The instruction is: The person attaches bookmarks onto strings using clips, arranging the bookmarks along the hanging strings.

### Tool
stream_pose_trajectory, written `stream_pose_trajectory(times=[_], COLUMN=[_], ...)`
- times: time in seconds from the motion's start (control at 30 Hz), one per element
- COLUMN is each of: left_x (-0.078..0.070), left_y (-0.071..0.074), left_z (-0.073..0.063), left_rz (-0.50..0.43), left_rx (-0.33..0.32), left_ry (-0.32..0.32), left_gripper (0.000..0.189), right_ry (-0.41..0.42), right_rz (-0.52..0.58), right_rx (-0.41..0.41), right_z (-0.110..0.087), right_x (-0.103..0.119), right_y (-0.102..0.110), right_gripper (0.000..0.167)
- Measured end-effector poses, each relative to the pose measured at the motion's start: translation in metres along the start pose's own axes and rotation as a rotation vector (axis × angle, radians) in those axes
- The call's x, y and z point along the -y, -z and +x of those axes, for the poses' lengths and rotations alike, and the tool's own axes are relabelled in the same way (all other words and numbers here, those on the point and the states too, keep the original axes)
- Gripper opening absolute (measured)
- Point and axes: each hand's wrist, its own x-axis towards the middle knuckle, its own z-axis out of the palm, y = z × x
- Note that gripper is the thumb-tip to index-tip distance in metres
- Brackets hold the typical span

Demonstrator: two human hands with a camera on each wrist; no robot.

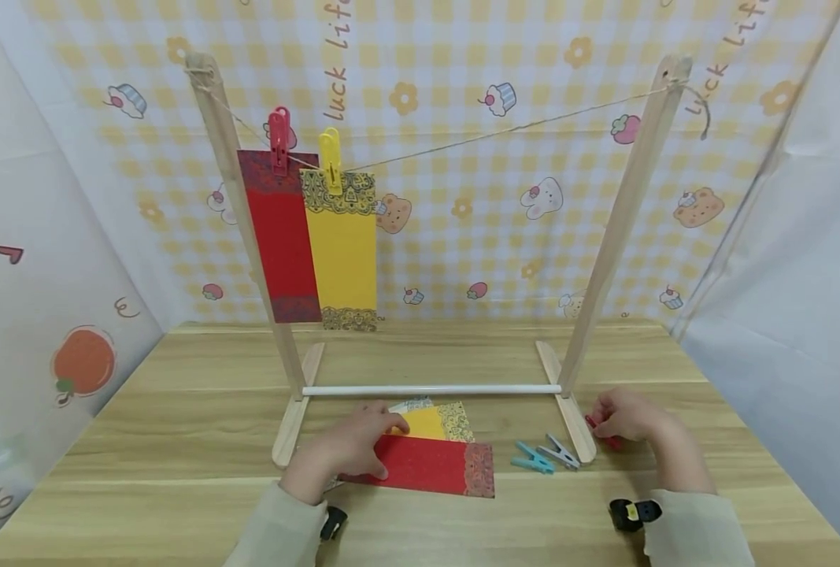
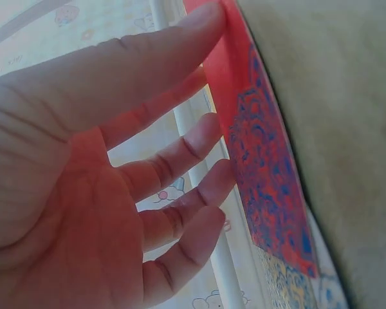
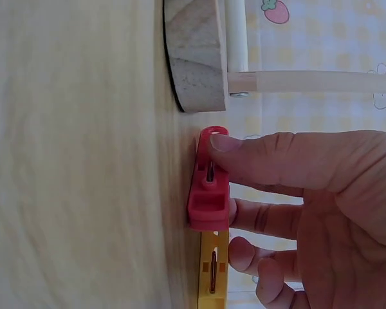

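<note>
Currently, the head view shows the left hand (image 1: 356,442) over a flat red card with patterned ends (image 1: 427,465) on the wood-grain worktop (image 1: 476,539). A yellow card with a patterned end (image 1: 423,424) and a whitish patterned card (image 1: 414,405) lie partly beneath it. The right hand (image 1: 628,415) pinches a red plastic clothespin (image 1: 611,443) just beside the frame's right wooden foot (image 1: 574,429). A light-blue clothespin (image 1: 533,459) and a grey clothespin (image 1: 560,453) lie between the cards and that foot. Above, a thin twine line (image 1: 519,127) joins two upright wooden posts; a red clothespin (image 1: 279,146) and a yellow clothespin (image 1: 331,157) hold a long red card (image 1: 281,244) and a long yellow card (image 1: 345,256) near its left end.

From the left wrist, the thumb overlaps the red card's face and the gently bent fingers reach its edge; whether they grip it, I cannot tell.

From the right wrist, the thumb presses the clothespin, with a finger behind it. A loose yellow-orange clothespin (image 3: 213,277) lies right next to it, near the fingertips.
</note>
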Motion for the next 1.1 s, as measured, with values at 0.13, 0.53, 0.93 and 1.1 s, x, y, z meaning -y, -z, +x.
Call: stream_pose_trajectory(times=[0.13,0.53,0.93,1.1], left_x=[0.000,0.001,0.004,0.003], left_y=[0.000,0.001,0.006,0.008], left_z=[0.000,-0.001,-0.007,-0.008], left_rz=[-0.006,-0.061,-0.108,-0.108], left_rx=[0.002,0.019,0.047,0.046], left_ry=[0.003,0.020,-0.066,-0.074], left_gripper=[0.053,0.055,0.026,0.024], right_ry=[0.003,0.033,0.048,0.069], right_rz=[0.028,0.043,-0.009,-0.009], right_rx=[-0.013,-0.049,-0.065,-0.071], right_z=[-0.001,-0.002,0.001,-0.003], right_x=[-0.002,-0.002,-0.003,0.002], right_y=[0.000,0.004,0.008,0.011], right_gripper=[0.013,0.010,0.031,0.031])
